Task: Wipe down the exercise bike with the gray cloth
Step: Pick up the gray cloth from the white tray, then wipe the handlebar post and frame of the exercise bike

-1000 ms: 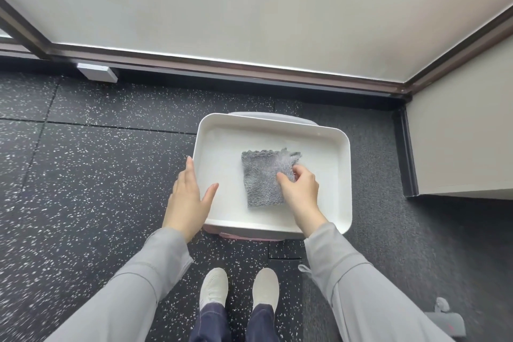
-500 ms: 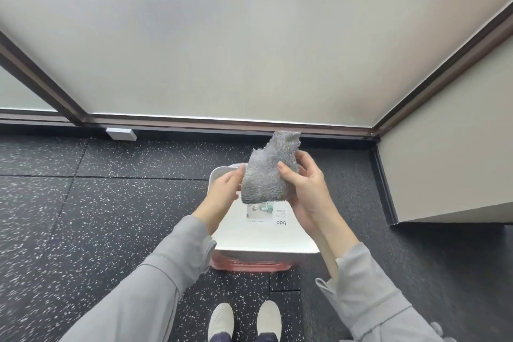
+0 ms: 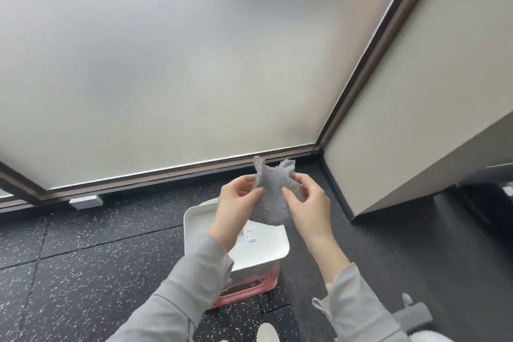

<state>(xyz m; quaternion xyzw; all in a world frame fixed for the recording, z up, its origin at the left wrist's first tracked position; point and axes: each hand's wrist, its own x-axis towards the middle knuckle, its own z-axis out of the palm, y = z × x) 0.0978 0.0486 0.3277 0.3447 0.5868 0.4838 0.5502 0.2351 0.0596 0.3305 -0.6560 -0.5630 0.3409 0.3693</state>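
The gray cloth is bunched in the air between both hands, above the white tray. My left hand pinches its left edge and my right hand pinches its right edge. Two corners of the cloth stick up above my fingers. A dark machine part, blurred, shows at the right edge; whether it belongs to the exercise bike I cannot tell.
The white tray rests on a pink box on the speckled black rubber floor. A frosted glass wall rises ahead and a beige wall to the right. A gray object lies at the lower right, by my shoe.
The cloth was lifted out of the white tray by my right hand, then my left hand took hold too. Both hands rose with it, and the view tilted up and to the right.
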